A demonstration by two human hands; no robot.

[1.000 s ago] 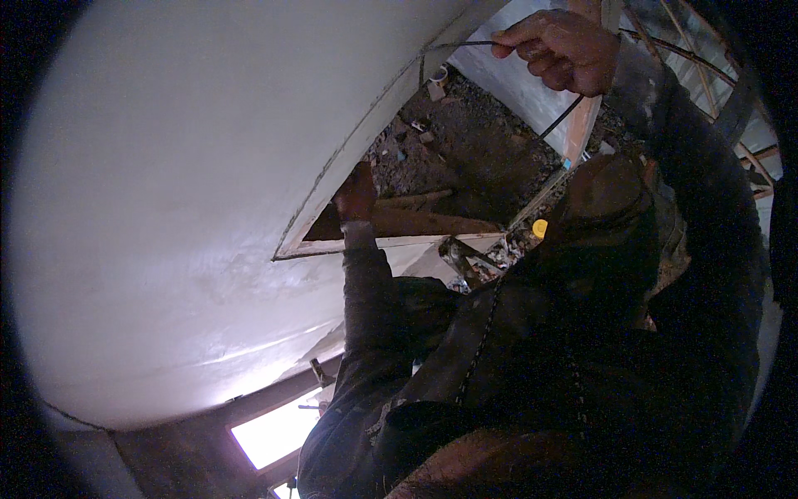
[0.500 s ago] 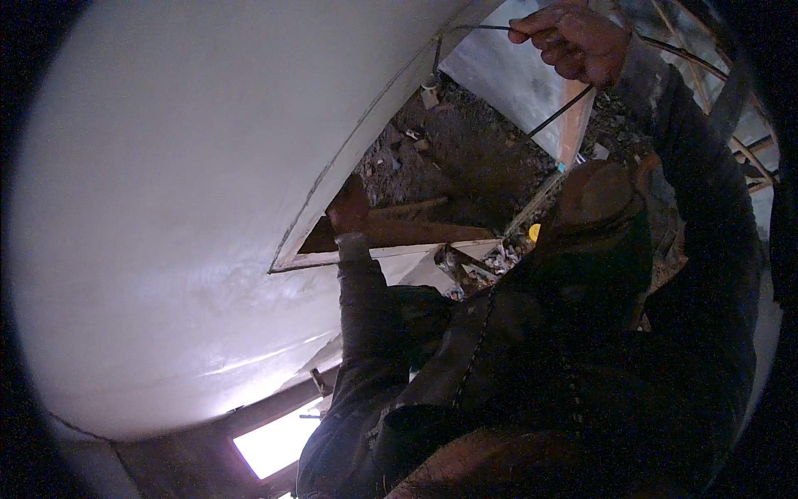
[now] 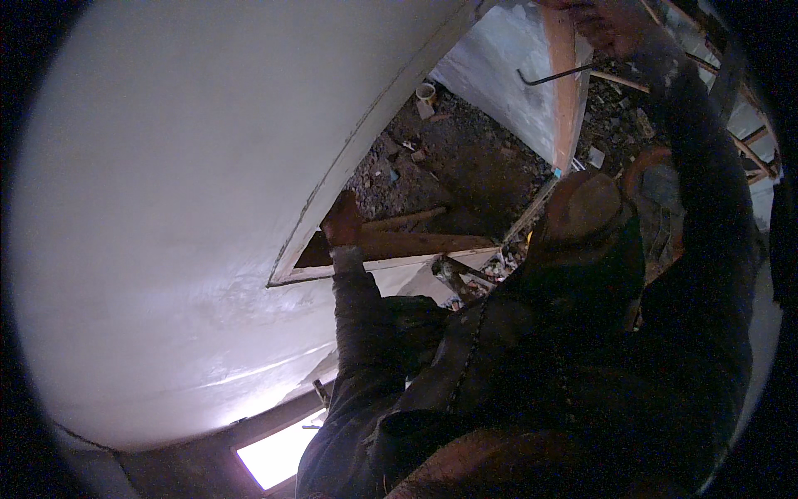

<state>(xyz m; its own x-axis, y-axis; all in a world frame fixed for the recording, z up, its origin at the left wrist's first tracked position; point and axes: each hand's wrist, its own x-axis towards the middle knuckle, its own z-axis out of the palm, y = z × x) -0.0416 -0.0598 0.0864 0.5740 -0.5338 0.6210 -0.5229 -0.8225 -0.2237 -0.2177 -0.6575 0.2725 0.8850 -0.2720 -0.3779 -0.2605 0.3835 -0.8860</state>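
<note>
My left hand point(image 3: 342, 220) reaches up with its fingers closed on the wooden frame edge point(image 3: 399, 249), at the corner of an opening in a large white panel point(image 3: 191, 208). My right hand point(image 3: 611, 25) is raised to the top edge of the view and partly cut off. It is closed on a thin dark metal rod point(image 3: 553, 76) whose hooked end points left. Dark sleeves cover both forearms, and my dark jacket point(image 3: 540, 366) fills the lower right.
Through the opening lies a rubble-strewn floor point(image 3: 449, 166) with a small white cup point(image 3: 426, 90) and scrap pieces. An orange wooden plank point(image 3: 565, 91) stands against a white slab point(image 3: 503, 75). A bright window opening point(image 3: 278, 453) glows at the bottom.
My right hand has moved up and to the right with the rod, now reaching the top edge. My left hand stays on the frame edge while the view has shifted.
</note>
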